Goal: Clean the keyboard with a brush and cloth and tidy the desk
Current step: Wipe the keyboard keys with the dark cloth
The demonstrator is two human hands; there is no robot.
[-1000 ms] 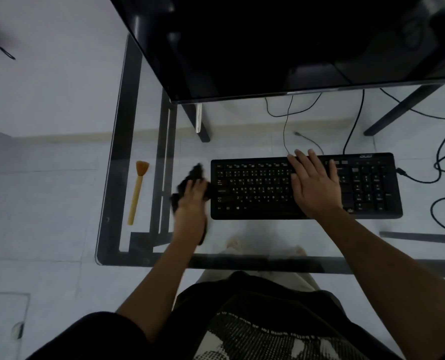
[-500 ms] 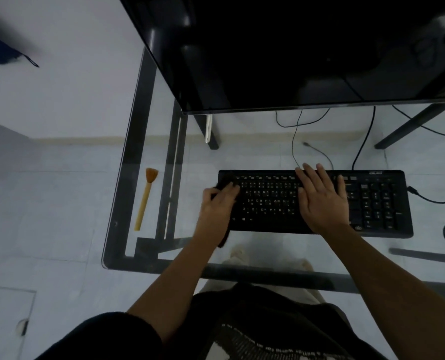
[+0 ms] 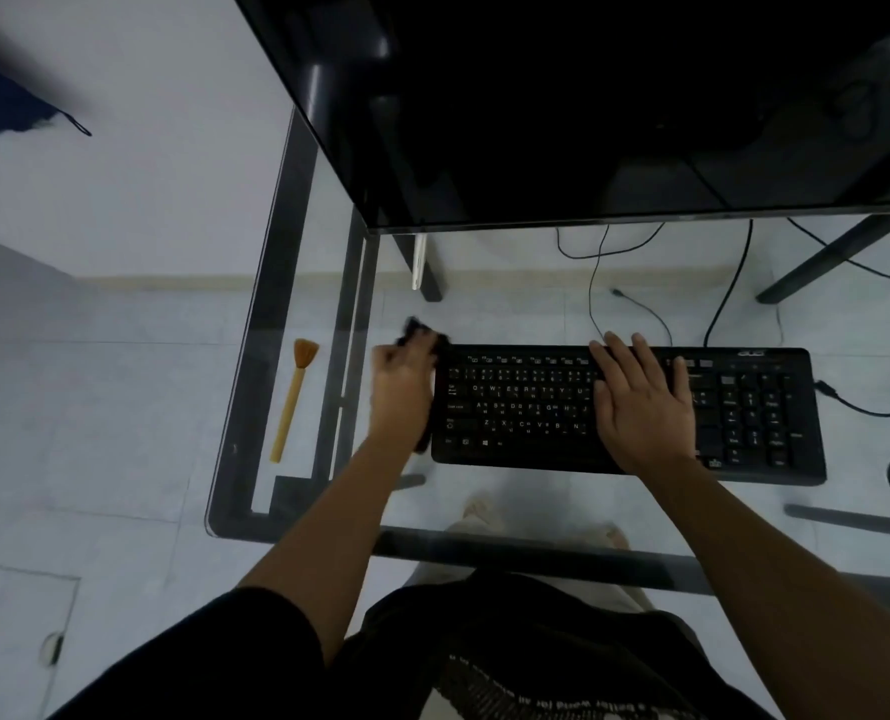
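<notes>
A black keyboard [image 3: 526,407] lies on the glass desk [image 3: 255,356]. My left hand [image 3: 401,387] grips a dark cloth [image 3: 415,330] right at the keyboard's left edge; the cloth sticks out past my fingers and below my wrist. My right hand [image 3: 640,402] rests flat, fingers spread, on the keyboard's middle keys. A wooden brush [image 3: 293,397] with orange bristles lies on the glass to the left, apart from both hands.
A large dark monitor [image 3: 588,106] overhangs the desk just behind the keyboard. Several black cables [image 3: 734,283] run behind and to the right of the keyboard. The desk's dark frame bars [image 3: 349,324] show through the glass at left.
My left hand with the cloth slid from the keyboard's left keys back off its left edge. The right hand stayed flat on the keys. The camera shifted slightly.
</notes>
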